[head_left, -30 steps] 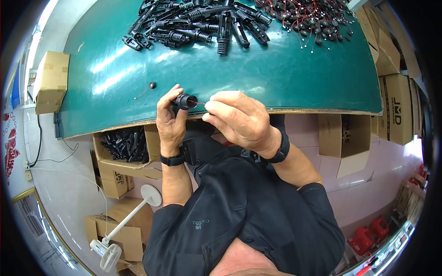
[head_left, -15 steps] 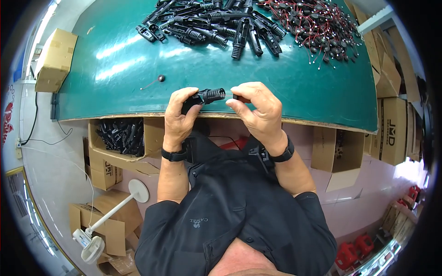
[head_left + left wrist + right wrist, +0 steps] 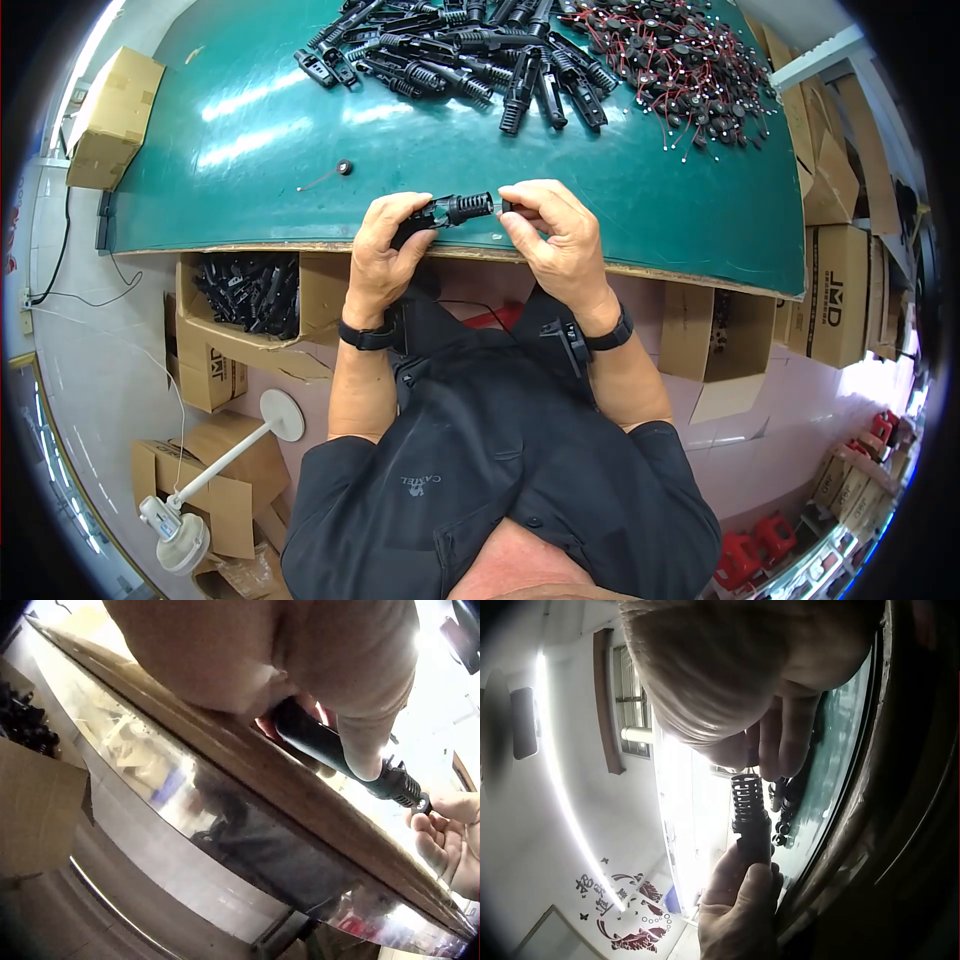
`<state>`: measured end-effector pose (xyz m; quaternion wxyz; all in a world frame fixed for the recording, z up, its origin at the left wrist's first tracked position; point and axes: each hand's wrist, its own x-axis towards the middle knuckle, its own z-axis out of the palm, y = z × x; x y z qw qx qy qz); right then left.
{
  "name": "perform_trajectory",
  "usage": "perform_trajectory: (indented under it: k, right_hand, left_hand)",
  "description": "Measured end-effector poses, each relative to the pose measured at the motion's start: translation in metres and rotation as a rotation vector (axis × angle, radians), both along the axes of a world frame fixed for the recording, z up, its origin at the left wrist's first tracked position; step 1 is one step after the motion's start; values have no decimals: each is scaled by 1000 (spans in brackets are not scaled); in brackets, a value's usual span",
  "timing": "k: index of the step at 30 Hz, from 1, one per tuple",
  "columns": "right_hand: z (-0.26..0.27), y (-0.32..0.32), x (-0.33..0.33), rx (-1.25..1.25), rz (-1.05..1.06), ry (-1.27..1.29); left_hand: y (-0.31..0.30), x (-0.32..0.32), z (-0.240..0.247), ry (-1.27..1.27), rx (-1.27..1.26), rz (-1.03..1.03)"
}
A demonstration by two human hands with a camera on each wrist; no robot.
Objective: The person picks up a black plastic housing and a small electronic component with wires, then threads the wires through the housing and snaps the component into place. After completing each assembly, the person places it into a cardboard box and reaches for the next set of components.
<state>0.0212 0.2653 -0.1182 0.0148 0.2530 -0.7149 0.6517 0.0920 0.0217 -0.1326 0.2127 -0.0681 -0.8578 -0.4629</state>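
My left hand [image 3: 383, 255] grips a black plastic housing [image 3: 468, 208] by its body, just above the table's front edge. The housing lies nearly level, its ribbed, slotted round end pointing right. Between thumb and fingertips, my right hand [image 3: 562, 235] pinches a small round black part [image 3: 424, 803] right at that end. Thin wire spans the short gap between part and housing in the head view. In the right wrist view the slotted end [image 3: 748, 796] stands just below the right fingertips, which largely hide the small part.
On the green table [image 3: 250, 210] lies one loose round part [image 3: 345, 167] with a red wire. Behind are a pile of black housings [image 3: 480, 60] and a heap of wired round parts [image 3: 700, 75]. A carton of black pieces [image 3: 250, 295] stands below the table edge.
The housing has turned from its opening facing the camera to lying sideways, opening rightward. My right hand went from drawing out red wire to holding the round part close at the opening.
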Motion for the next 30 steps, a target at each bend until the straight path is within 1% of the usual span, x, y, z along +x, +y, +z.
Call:
perform_trajectory:
  k: [10, 14, 17, 30]
  right_hand:
    - [1, 1, -4, 73, 25, 47]
    - [-3, -1, -3, 81, 4, 6]
    - [-6, -1, -2, 40, -13, -87]
    - [-10, -1, -1, 27, 1, -112]
  left_hand:
    - [0, 0, 3, -38, -14, -46]
    - [-1, 0, 4, -37, -32, -44]
    - [0, -1, 3, -34, -37, -46]
    - [1, 0, 6, -78, -51, -59]
